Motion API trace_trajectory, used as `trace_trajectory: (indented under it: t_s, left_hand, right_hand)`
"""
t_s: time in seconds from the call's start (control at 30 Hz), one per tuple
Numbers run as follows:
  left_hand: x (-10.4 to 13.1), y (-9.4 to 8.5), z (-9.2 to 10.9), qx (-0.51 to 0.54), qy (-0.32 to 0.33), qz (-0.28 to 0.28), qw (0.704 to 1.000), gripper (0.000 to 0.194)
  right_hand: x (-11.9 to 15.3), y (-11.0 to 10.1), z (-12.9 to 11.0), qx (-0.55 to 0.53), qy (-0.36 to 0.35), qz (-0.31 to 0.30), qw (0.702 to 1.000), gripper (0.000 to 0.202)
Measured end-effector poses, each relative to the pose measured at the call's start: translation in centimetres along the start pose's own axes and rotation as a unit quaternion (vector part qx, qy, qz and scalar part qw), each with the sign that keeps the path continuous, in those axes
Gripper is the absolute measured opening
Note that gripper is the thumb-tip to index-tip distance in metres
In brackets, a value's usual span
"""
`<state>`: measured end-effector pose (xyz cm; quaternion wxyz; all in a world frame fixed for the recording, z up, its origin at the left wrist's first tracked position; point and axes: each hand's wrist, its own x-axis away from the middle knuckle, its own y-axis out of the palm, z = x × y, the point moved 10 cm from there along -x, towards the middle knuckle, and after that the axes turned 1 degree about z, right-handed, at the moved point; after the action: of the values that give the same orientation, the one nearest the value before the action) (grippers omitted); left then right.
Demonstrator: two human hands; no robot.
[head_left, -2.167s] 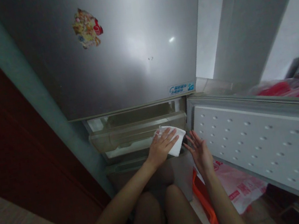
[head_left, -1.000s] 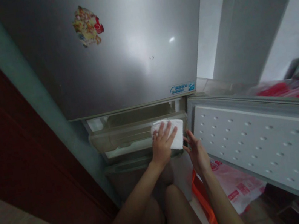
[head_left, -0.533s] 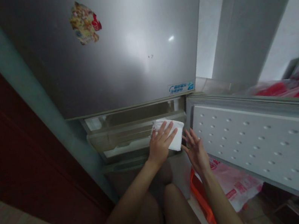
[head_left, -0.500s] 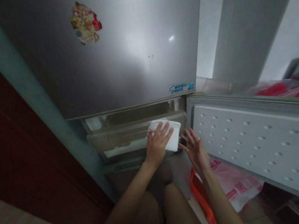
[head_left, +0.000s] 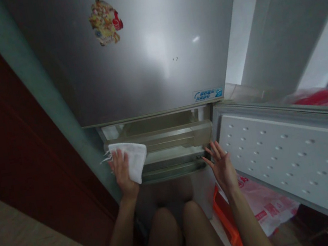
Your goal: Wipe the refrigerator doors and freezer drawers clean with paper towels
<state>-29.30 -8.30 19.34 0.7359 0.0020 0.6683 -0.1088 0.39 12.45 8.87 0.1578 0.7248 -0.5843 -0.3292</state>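
A folded white cloth [head_left: 136, 157] with loose threads at its left edge lies under the fingers of my left hand [head_left: 124, 175], against the left front of a pale freezer drawer [head_left: 172, 137]. My left hand holds the cloth with its fingers spread flat over it. Near the drawer's right end, beside the hinge side of the open lower door [head_left: 282, 153], my right hand [head_left: 222, 167] is raised with its fingers apart and nothing in it. Above the drawer stands the closed silver upper door [head_left: 153, 57], with a cat sticker [head_left: 104, 21] on it.
An orange basket [head_left: 227, 221] and a pink-and-white plastic bag [head_left: 265, 202] are on the floor under the open door. Red bags [head_left: 320, 97] show behind that door. A dark red wooden panel [head_left: 30, 153] stands at the left.
My left hand and the white cloth have moved left along the drawer front, from its right part to its left end. The view has shifted slightly; my right hand keeps nearly the same pose.
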Motion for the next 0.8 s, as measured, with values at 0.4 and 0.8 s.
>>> trace_trajectory:
  t_s: [0.4, 0.8]
  left_hand:
    - [0.3, 5.5, 2.6, -0.001, -0.006, -0.064, 0.998, 0.062]
    - [-0.9, 17.6, 18.5, 0.035, 0.145, -0.242, 0.959, 0.048]
  right_hand:
    - [0.2, 0.3, 0.2, 0.000, 0.006, 0.008, 1.000, 0.050]
    - [0.1, 0.7, 0.3, -0.042, -0.004, -0.003, 0.999, 0.047]
